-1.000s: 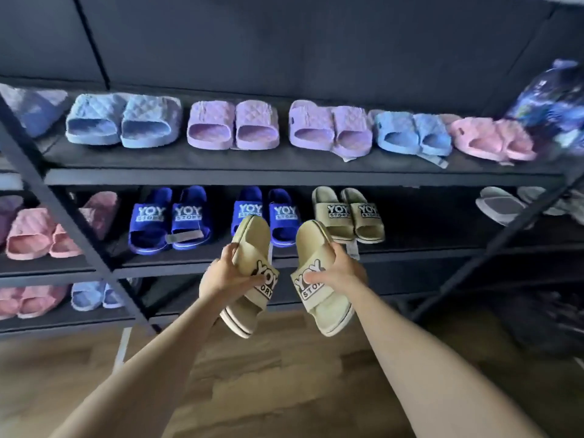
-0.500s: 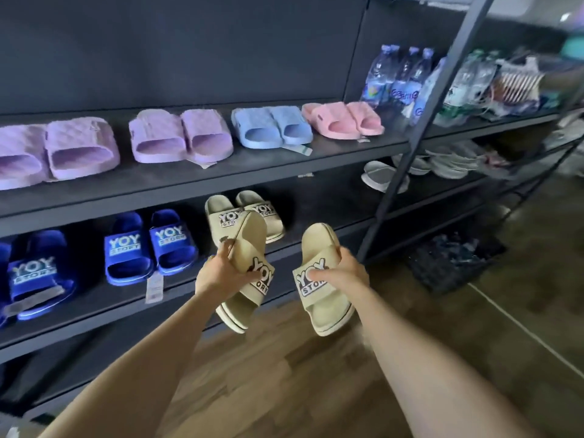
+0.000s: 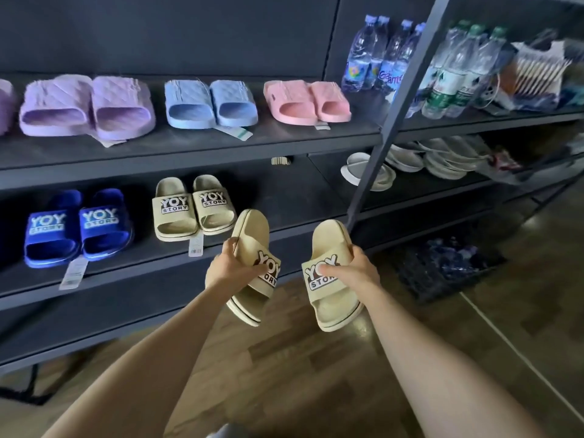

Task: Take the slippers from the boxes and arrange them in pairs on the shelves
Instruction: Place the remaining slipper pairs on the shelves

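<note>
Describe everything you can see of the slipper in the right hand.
The beige slipper is a one-piece slide, looking like foam or rubber, with a wide strap printed YOY STORY and a dark line round the sole edge. Held in the air, footbed towards the camera, heel end uppermost. Only the right hand grips it, thumb on the strap.

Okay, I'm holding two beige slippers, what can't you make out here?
All head view.
Purple slipper at the left edge: cut off by the frame.
Hanging tag print: too small to read.
White slippers: partly hidden behind the shelf post, count unclear.
Floor crate contents: dark and blurred.
Left beige slipper logo: partly covered by the left hand; right beige slipper logo, by the right hand's thumb.
</note>
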